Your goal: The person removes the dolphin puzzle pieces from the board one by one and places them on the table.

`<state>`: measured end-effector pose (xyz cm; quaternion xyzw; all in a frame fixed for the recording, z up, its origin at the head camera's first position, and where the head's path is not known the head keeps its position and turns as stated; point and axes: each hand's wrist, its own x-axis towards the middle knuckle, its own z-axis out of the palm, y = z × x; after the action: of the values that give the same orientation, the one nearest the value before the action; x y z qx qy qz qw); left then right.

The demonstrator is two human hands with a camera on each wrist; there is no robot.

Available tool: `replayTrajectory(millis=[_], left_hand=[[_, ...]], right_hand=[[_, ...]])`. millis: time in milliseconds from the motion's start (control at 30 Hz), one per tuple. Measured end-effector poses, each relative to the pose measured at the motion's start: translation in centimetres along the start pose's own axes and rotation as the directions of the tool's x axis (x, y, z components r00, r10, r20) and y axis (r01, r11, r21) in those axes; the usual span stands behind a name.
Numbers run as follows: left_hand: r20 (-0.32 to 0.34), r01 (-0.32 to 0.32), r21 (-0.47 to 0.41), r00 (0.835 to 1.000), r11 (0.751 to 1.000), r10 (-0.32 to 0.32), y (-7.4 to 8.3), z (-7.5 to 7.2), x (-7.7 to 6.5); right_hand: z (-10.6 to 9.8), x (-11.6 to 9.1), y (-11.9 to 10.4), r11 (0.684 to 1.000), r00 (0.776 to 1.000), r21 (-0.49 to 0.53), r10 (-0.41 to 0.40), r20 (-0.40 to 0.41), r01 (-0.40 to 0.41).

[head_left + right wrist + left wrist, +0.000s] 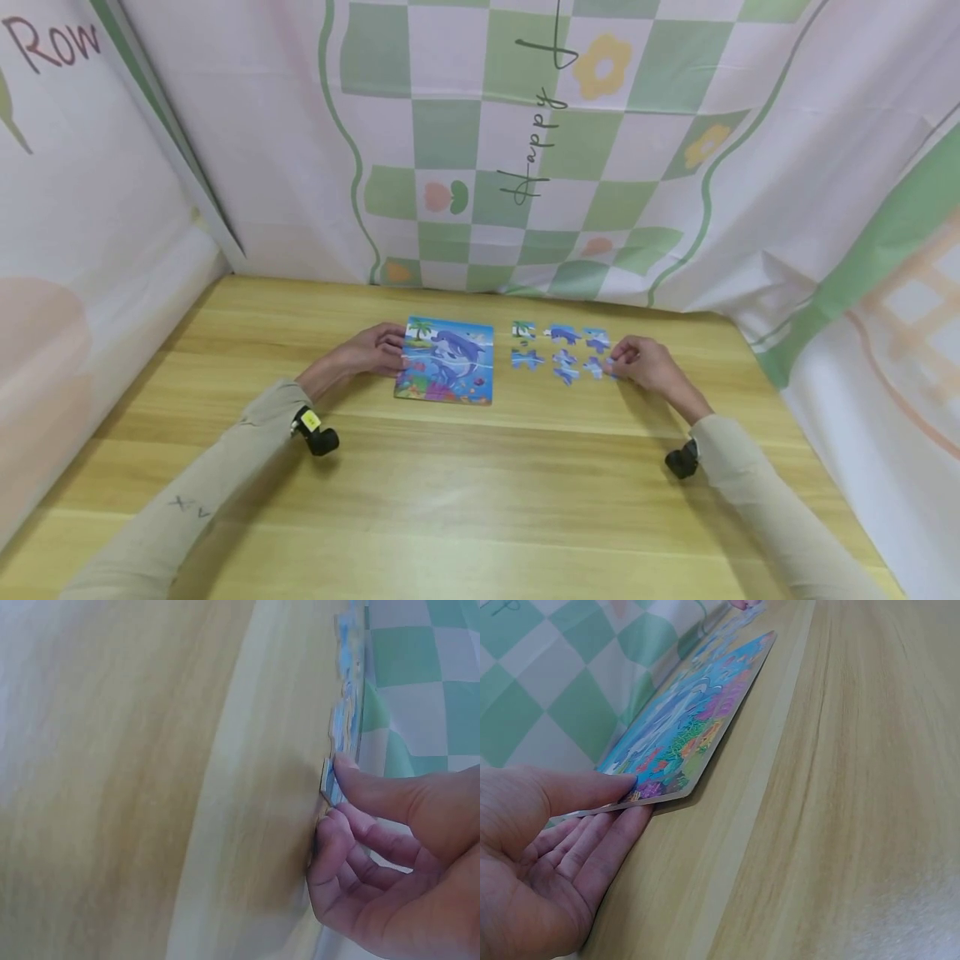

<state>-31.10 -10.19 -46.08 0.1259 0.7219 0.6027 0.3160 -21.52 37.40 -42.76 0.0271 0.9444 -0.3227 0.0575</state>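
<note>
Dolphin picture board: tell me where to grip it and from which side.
I'd pinch the dolphin picture board at its left edge, coming from the left, thumb on top and fingers beneath. It is thin and flat, which suits a pinch, and the separate puzzle pieces lie off its right side. The left hand holds it this way.

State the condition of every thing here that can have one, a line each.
Dolphin picture board: picture side up, gripped at its left edge
Left hand: thumb above, fingers under that edge
Right hand: pinches one jigsaw piece
Other jigsaw pieces: not joined into one picture
Checked curtain: hanging
Wrist cameras: both worn
</note>
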Motion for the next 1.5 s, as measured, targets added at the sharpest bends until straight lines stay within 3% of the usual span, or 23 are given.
replayTrajectory(millis=[367,667,933,1100,1367,1500], left_hand=[[-0.011,-0.003,0.003,1.000,1.000,0.003,-0.1,-0.3,-0.1],[0.002,0.000,-0.025,1.000,1.000,0.000,-0.3,0.0,0.3],[-0.008,-0.009,-0.026,1.000,1.000,0.009,0.0,0.0,0.0],[0.003,-0.011,-0.031,1.000,0.999,0.011,0.1,-0.1,-0.2],[0.011,-0.019,-0.052,1.000,0.998,0.020,0.0,-0.4,-0.2],[0.035,-0.037,-0.037,0.999,0.999,0.038,-0.3,-0.6,-0.1]], right_hand=[[-0.2,0.0,-1.0,1.000,1.000,0.018,0.023,0.018,-0.023],[0.6,-0.3,-3.3,0.996,0.995,-0.009,-0.089,-0.036,0.089],[3.3,0.3,-7.6,0.981,0.982,0.055,-0.184,-0.046,0.186],[6.4,0.6,-10.5,0.967,0.971,0.084,-0.238,-0.023,0.239],[10.5,0.9,-15.4,0.937,0.939,0.137,-0.334,0.081,0.321],[11.6,1.6,-17.3,0.943,0.941,0.154,-0.315,0.121,0.296]])
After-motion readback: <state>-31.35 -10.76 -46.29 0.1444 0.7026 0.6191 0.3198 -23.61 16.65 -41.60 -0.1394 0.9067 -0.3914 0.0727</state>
